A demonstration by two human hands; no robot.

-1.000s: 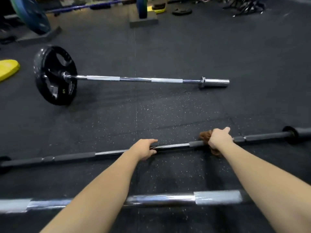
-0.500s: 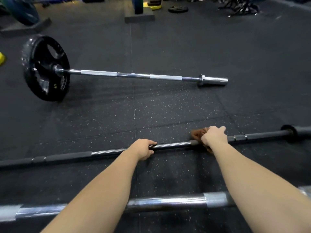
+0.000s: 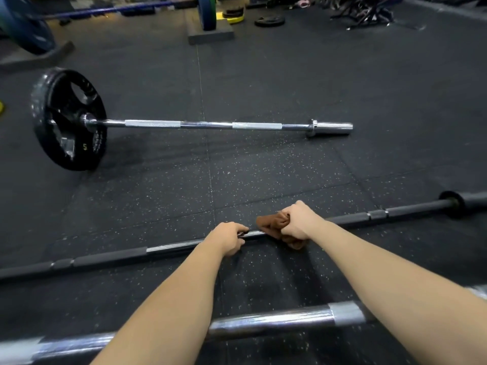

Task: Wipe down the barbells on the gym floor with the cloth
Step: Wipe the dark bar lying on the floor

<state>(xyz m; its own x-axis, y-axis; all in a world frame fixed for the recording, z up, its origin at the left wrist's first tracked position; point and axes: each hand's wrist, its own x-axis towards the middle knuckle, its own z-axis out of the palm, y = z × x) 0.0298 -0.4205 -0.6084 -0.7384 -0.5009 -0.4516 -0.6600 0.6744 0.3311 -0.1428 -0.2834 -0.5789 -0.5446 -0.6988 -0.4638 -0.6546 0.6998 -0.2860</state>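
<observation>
Gripping the brown cloth (image 3: 271,225) bunched around the dark barbell (image 3: 110,257), your right hand (image 3: 299,222) has its fingers curled tight over the fabric. Your left hand (image 3: 229,238) curls over the same bar just beside it, steadying the shaft on the rubber floor (image 3: 263,175).

Watch that gap. One more stroke leftward likely drives the cloth into your left fingers, and the stretch under that hand stays unwiped unless you shift it. Loosen the left hold and the bar may roll under the pull of the cloth. The cloth is wadded, so the shaft's underside may be missed. Your forearms also hang over the nearer chrome bar (image 3: 276,322), and dropping them could nudge it.

Compared with a second ago, your right hand and the cloth sit further left, off the dark grip section and onto the shiny centre, while the left hand holds its place.
</observation>
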